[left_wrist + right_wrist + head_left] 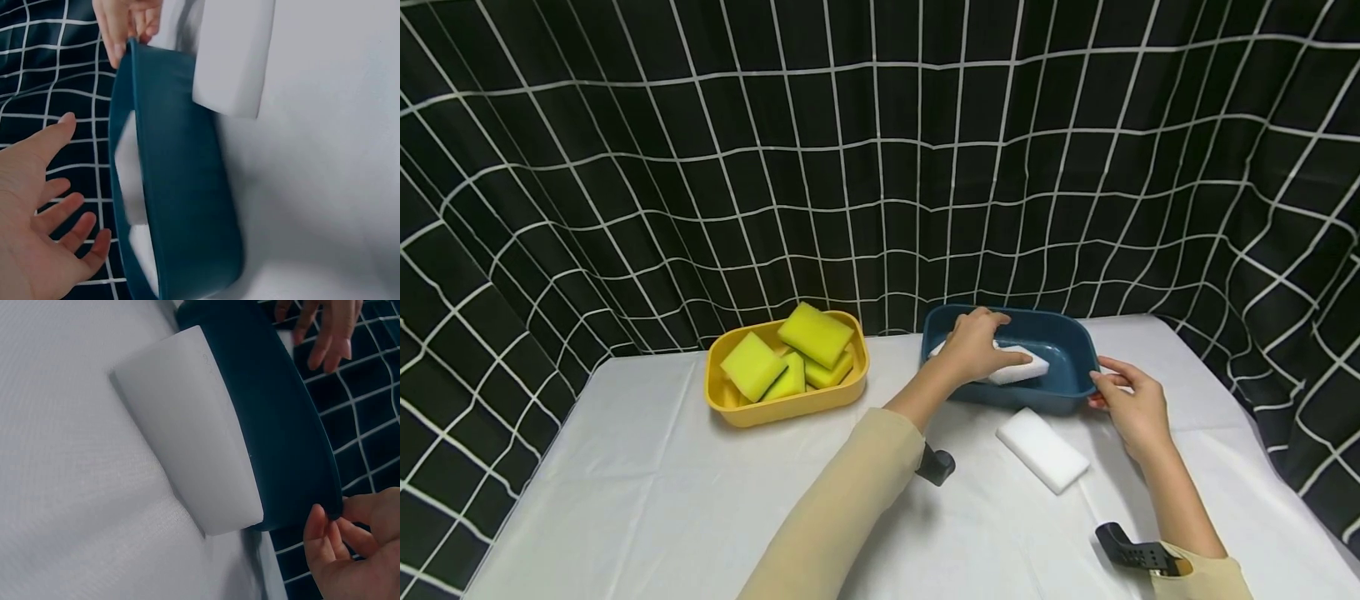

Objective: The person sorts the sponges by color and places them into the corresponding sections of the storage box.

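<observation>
My left hand (977, 346) hovers over the dark blue tub (1060, 405), its fingers spread and holding nothing. In the left wrist view that hand (50, 212) shows loosely bent fingers beside the rim. Inside the tub lie white sponges (1021, 367), partly hidden by the hand. My right hand (1135, 408) pinches the tub's right end between thumb and fingers; the right wrist view shows this hand (356, 544) at the rim corner. One more white sponge (1043, 450) lies flat on the table just in front of the tub.
A yellow tub (790, 410) with several yellow sponges (816, 333) stands to the left of the blue one. White cloth (647, 500) covers the table. Behind it hangs a black curtain (880, 167) with a white grid.
</observation>
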Motion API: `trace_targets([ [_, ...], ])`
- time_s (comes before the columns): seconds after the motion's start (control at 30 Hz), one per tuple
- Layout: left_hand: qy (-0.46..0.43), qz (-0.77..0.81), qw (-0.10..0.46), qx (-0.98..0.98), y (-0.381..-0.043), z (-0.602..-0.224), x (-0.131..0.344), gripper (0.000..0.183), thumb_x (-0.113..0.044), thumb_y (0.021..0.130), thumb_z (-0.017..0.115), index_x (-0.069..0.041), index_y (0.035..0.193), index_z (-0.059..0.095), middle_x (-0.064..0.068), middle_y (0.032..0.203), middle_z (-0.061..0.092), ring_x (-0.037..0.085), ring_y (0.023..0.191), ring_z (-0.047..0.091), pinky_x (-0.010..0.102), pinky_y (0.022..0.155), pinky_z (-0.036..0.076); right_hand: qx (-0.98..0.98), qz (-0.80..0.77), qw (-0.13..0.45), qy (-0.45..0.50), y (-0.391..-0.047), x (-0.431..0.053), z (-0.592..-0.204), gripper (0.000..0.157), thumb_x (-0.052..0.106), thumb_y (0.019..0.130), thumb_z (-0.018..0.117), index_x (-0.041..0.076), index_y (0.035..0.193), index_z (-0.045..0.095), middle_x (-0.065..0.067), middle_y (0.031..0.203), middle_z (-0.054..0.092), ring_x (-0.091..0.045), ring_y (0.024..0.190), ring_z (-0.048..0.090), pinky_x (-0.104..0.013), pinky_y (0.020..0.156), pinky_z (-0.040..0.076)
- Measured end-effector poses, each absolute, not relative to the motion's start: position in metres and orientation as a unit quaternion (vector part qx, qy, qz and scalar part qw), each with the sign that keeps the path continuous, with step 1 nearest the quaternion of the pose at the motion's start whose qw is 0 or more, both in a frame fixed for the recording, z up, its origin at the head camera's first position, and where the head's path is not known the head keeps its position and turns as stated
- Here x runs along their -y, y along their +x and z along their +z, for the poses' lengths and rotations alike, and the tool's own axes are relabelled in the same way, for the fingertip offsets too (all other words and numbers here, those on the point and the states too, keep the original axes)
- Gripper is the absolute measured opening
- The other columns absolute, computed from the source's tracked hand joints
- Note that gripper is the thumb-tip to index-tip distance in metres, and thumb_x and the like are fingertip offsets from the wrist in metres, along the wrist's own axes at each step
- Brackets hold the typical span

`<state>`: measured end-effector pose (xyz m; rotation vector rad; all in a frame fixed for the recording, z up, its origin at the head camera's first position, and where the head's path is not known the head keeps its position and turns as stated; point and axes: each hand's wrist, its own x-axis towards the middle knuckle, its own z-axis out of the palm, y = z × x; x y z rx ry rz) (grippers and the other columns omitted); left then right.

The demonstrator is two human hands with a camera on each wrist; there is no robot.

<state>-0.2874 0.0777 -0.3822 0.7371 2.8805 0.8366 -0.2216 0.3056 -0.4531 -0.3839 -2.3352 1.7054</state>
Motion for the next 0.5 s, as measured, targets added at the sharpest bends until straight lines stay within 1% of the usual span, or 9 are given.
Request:
trace_targets([
  [0.13,0.241,0.283,0.035,-0.928,-0.2847,-0.3840,-0.0779,0.067,-0.043,0.095,0.080,-0.013,0.151,0.059,0.005,0.151,0.056,0.023,0.135,0.051,0.034,0.106,0.055,0.794,0.583,0.115,-0.128,-0.2202,-0.3063,-0.4528,0.050,0.007,0.108,0.056,-0.015,0.151,0.044,0.009,0.084,0.059,0.004,0.063,0.062,-0.012,0.063,0.059],
  [0.33,0.251,0.295,0.030,-0.921,-0.2819,-0.3853,-0.0757,0.063,-0.039,0.095,0.080,-0.011,0.149,0.061,0.006,0.149,0.058,0.023,0.134,0.052,0.028,0.103,0.055,0.793,0.584,0.117,-0.124,-0.2198,-0.3065,-0.4528,0.049,0.007,0.108,0.056,-0.015,0.150,0.045,0.009,0.084,0.060,0.004,0.063,0.062,-0.012,0.062,0.059],
  [0.5,0.268,0.309,0.027,-0.912,-0.2800,-0.3878,-0.0733,0.063,-0.037,0.095,0.080,-0.009,0.148,0.061,0.008,0.149,0.058,0.026,0.139,0.052,0.028,0.109,0.052,0.793,0.585,0.117,-0.125,-0.2206,-0.3069,-0.4534,0.050,0.008,0.108,0.057,-0.014,0.151,0.045,0.007,0.085,0.059,0.004,0.063,0.062,-0.012,0.063,0.059],
])
